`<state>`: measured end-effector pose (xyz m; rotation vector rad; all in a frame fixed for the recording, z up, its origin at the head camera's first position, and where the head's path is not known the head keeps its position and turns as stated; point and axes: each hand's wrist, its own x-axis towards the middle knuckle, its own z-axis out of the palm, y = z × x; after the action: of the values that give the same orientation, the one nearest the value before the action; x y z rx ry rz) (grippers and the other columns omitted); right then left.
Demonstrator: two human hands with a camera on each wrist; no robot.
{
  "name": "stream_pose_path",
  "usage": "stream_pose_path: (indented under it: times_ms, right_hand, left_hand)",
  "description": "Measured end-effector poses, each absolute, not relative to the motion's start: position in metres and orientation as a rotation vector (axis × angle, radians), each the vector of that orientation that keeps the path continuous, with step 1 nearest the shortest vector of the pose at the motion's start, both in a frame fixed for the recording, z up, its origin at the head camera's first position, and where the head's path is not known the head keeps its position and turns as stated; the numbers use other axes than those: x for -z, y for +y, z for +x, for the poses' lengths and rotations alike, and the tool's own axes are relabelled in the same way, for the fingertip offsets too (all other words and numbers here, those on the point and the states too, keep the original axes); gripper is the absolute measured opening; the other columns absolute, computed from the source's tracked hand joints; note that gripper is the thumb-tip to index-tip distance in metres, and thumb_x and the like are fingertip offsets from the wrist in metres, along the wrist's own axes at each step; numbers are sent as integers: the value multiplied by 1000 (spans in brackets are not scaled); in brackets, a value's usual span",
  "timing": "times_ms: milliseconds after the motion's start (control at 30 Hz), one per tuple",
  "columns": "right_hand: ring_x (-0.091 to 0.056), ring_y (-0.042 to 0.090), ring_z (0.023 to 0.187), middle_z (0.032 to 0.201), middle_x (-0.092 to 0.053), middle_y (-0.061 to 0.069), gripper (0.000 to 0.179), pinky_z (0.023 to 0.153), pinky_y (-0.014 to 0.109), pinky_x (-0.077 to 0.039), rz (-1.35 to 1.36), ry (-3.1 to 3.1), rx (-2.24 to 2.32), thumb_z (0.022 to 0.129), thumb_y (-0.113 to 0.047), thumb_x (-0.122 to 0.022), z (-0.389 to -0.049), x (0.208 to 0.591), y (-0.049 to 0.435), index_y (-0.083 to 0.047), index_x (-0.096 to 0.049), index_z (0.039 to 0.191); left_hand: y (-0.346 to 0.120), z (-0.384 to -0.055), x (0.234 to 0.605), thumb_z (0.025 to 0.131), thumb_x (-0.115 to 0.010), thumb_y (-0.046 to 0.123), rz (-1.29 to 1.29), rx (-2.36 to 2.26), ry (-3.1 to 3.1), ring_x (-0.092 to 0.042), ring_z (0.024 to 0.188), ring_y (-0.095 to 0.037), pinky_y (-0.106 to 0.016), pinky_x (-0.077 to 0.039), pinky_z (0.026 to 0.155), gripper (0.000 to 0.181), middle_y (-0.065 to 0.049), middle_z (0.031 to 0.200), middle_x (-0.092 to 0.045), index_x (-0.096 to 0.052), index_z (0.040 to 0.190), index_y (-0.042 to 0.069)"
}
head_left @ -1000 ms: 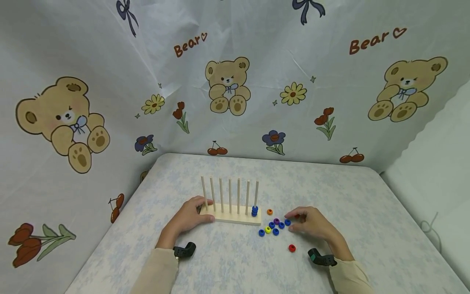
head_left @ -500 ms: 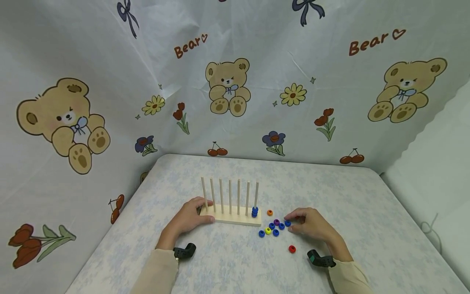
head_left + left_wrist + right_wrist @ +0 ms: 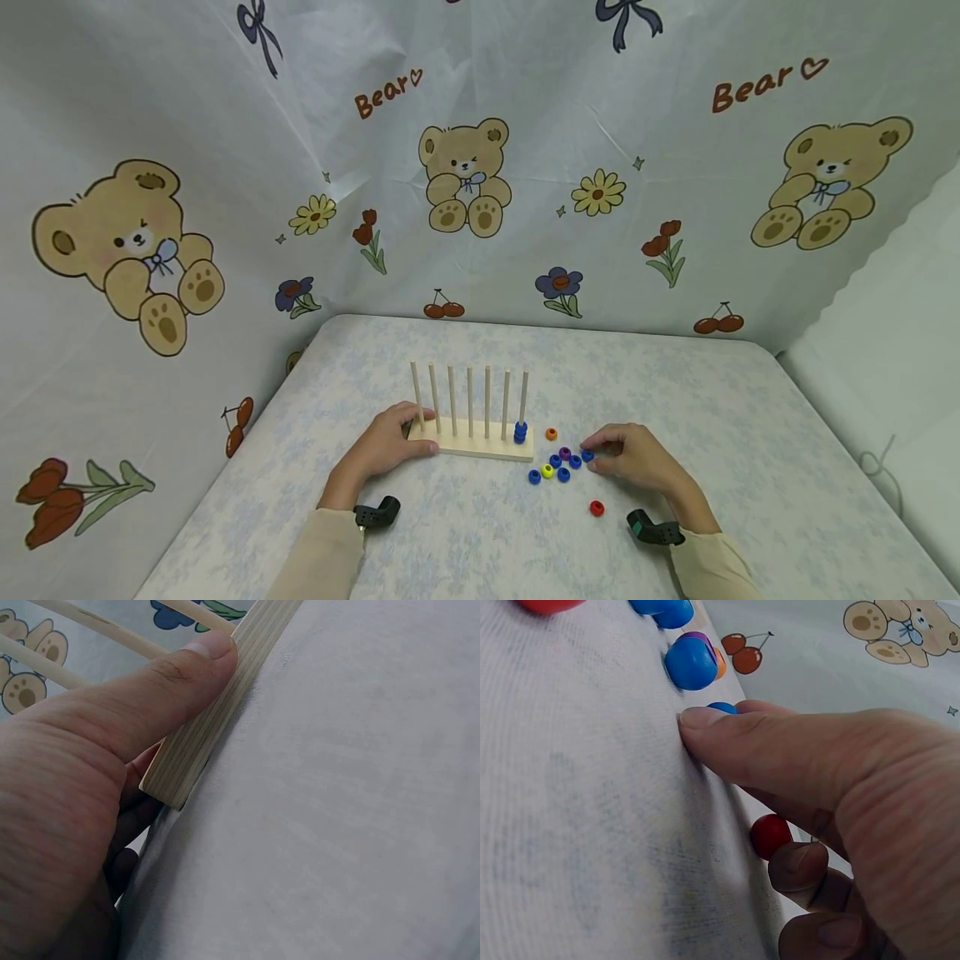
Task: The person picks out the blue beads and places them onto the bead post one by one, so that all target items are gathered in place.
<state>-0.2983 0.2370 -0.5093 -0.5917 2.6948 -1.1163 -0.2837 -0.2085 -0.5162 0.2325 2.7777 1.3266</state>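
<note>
A wooden peg stand (image 3: 487,447) with a row of upright pegs stands on the table, blue beads (image 3: 521,432) stacked on its rightmost peg. My left hand (image 3: 386,437) grips the stand's left end; in the left wrist view the thumb (image 3: 191,671) lies along the front edge of the base (image 3: 195,742). Right of the stand, my right hand (image 3: 637,454) has thumb and index finger around a blue bead (image 3: 587,456) at the table. That bead (image 3: 722,708) is mostly hidden behind the thumb in the right wrist view. A red bead (image 3: 771,836) sits beneath the same hand, by its curled fingers.
Between stand and right hand lie several loose beads: an orange one (image 3: 551,434), a purple one (image 3: 565,453), a yellow one (image 3: 547,471) and blue ones (image 3: 535,477). Another red bead (image 3: 597,508) is nearer the front. A bear-print curtain (image 3: 465,267) hangs behind the table.
</note>
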Motion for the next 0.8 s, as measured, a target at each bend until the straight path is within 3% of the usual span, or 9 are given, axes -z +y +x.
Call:
stream_pose_path:
  times_ms: [800]
  right_hand:
    - [-66,13,100,102,-74,-11,22,84,24,-53,-575,2743,1075,80,-19,-85,-297,507,235,-29,-78,98]
  left_hand:
    - [-210,-283,516,72,-87,50,250,-1334,2763,-53,132,-19,-49,-41,111,58,10,136,-59,-66,125,39]
